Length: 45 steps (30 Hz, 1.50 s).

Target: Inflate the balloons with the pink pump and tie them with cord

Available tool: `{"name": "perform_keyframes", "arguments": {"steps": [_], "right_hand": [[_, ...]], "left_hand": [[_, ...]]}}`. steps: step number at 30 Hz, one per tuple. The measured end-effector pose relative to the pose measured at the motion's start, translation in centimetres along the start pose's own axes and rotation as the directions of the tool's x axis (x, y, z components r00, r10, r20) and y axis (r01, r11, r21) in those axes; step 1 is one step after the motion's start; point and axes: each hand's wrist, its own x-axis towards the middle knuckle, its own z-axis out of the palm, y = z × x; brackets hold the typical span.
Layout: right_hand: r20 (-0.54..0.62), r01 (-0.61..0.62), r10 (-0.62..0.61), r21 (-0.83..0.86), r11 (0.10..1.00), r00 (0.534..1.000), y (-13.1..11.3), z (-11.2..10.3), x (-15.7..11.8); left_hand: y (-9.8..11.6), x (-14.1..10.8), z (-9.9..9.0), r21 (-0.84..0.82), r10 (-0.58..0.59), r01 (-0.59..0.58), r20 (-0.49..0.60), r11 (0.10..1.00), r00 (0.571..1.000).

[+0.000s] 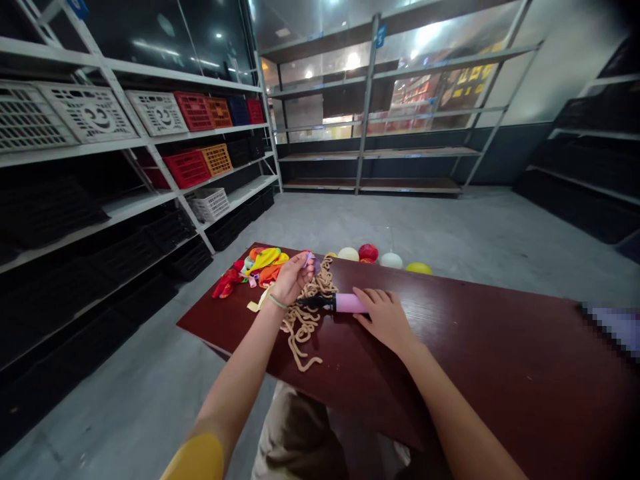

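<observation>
My left hand (295, 273) is closed in a pinch on a small, limp purple balloon (310, 258) above the tabletop. My right hand (386, 313) grips the pink barrel of a balloon pump (350, 303), which lies sideways with its black end pointing left, partly behind my left wrist. A tangle of beige cord (303, 330) spreads under and around the pump's black end. Just left of my left hand lies a heap of uninflated balloons (267, 259) in red, orange, yellow and other colours.
The dark red-brown table (480, 347) stretches to the right. Beyond its far edge sit several inflated balloons (369, 252), white, red and yellow. Shelves with plastic crates (187, 167) line the left side; a metal rack (367, 153) stands at the back. A blurred patch (615, 327) covers something at the right.
</observation>
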Motion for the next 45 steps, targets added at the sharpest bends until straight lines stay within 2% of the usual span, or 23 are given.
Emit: {"name": "perform_keyframes", "arguments": {"steps": [3, 5, 7, 9, 12, 15, 20, 24, 27, 32, 39, 45], "right_hand": [[0.046, -0.004, 0.004, 0.003, 1.0, 0.999, 0.5, -0.5, 0.0], [0.035, -0.028, 0.028, -0.016, 0.999, 0.999, 1.1, -1.0, 0.0], [0.007, -0.063, 0.063, -0.043, 0.997, 0.998, 1.6, -1.5, -0.1], [-0.026, -0.1, 0.098, -0.065, 0.993, 0.995, 1.9, -1.8, -0.1], [-0.088, -0.148, 0.141, -0.077, 0.986, 0.986, 1.7, -2.0, -0.1], [-0.157, -0.165, 0.153, -0.065, 0.984, 0.976, 1.3, -1.7, 0.0], [-0.231, -0.182, 0.168, -0.044, 0.982, 0.959, 1.1, -1.4, -0.1], [-0.189, -0.147, 0.133, -0.061, 0.987, 0.973, 0.8, -1.4, -0.1], [-0.161, -0.136, 0.125, -0.062, 0.989, 0.979, 0.3, -1.4, -0.1], [-0.14, -0.202, 0.194, -0.043, 0.979, 0.971, -0.3, -1.5, -0.1], [-0.137, -0.217, 0.212, -0.019, 0.976, 0.968, -0.6, -1.6, 0.0], [-0.111, -0.234, 0.233, 0.009, 0.972, 0.966, -0.8, -1.5, -0.1]], "left_hand": [[-1.1, 1.4, 0.8, 0.0, 0.009, -0.009, 0.049, 1.0, 0.999], [-1.5, 2.1, 0.4, -0.037, 0.082, -0.08, 0.041, 0.996, 0.996], [-1.8, 2.6, -0.6, -0.102, 0.173, -0.174, -0.016, 0.979, 0.985], [-1.9, 2.9, -1.6, -0.156, 0.205, -0.219, -0.099, 0.963, 0.974], [-1.9, 2.9, -2.7, -0.238, 0.129, -0.185, -0.233, 0.953, 0.964], [-2.2, 2.7, -2.7, -0.35, 0.004, -0.126, -0.328, 0.928, 0.945], [-2.8, 2.4, -2.4, -0.469, -0.092, -0.063, -0.3, 0.881, 0.95], [-3.0, 2.2, -2.0, -0.514, -0.117, -0.02, -0.233, 0.858, 0.965], [-3.1, 2.0, -1.5, -0.509, -0.088, -0.044, -0.232, 0.86, 0.969], [-3.4, 1.8, -1.0, -0.423, 0.014, -0.121, -0.248, 0.898, 0.969], [-4.1, 1.6, -0.6, -0.245, 0.154, -0.235, -0.311, 0.941, 0.938], [-4.4, 1.6, -0.5, -0.206, 0.217, -0.295, -0.33, 0.933, 0.919]]}}
